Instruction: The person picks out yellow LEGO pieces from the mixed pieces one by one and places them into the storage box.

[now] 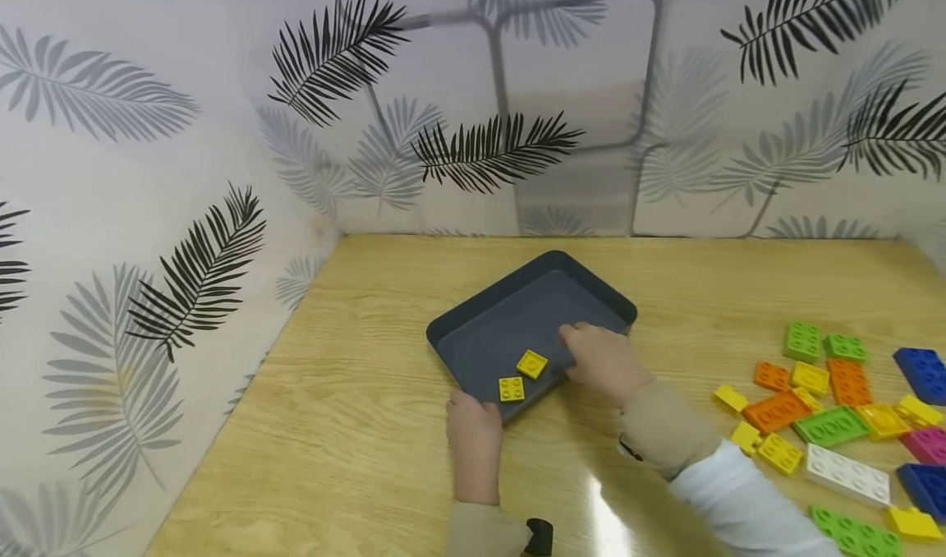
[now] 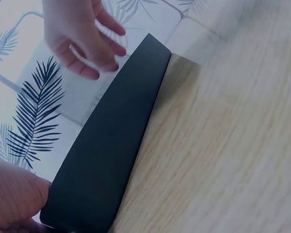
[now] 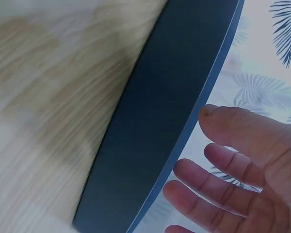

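Observation:
A dark grey tray [image 1: 510, 319] sits at an angle on the wooden table. Two yellow bricks lie inside: a square one [image 1: 532, 365] with its hollow side up, and a four-stud brick [image 1: 512, 389] near the front corner. My left hand [image 1: 475, 438] grips that near left corner; the left wrist view shows it against the end of the tray wall [image 2: 106, 141]. Over the near right side hovers my right hand [image 1: 602, 360], holding nothing. Its fingers are loosely bent, and its thumb is right at the rim in the right wrist view.
Loose bricks spread over the table's right side, including a white one [image 1: 847, 475], a green one [image 1: 831, 426], an orange one [image 1: 778, 410] and a blue one [image 1: 924, 374]. A leaf-patterned covering [image 1: 458, 72] rises behind the table and along its left.

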`<state>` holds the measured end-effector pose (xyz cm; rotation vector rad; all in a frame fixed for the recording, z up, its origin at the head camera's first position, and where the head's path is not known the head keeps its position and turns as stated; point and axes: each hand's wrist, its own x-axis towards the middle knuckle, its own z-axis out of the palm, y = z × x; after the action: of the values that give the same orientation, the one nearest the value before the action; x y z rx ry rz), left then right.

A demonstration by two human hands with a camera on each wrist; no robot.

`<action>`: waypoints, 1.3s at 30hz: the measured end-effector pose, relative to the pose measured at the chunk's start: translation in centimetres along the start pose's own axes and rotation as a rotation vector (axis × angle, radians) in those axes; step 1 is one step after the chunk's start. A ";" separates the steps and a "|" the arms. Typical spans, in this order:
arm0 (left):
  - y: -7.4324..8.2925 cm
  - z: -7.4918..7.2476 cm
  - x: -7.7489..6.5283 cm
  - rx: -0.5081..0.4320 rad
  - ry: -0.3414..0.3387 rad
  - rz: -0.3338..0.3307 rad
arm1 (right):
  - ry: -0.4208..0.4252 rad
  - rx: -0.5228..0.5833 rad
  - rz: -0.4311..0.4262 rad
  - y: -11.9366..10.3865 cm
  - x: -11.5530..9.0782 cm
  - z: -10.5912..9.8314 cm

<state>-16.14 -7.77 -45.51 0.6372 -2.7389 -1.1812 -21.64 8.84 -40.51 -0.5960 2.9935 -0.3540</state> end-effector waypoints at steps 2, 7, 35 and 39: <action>-0.2 0.0 0.0 0.000 0.005 0.003 | 0.002 0.021 0.000 0.5 -0.5 -0.2; -0.3 0.1 0.1 -0.002 0.015 0.010 | 0.013 0.071 0.011 2.4 -1.7 -0.6; -0.1 0.2 -0.3 -0.009 0.010 0.006 | -0.050 0.139 0.253 12.7 -8.4 -0.7; 0.1 0.2 -0.5 -0.010 0.008 0.013 | -0.054 0.146 0.260 13.6 -9.1 -0.6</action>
<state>-15.81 -7.36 -45.52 0.6202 -2.7245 -1.1864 -18.31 24.65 -42.94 -0.1961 2.9105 -0.5198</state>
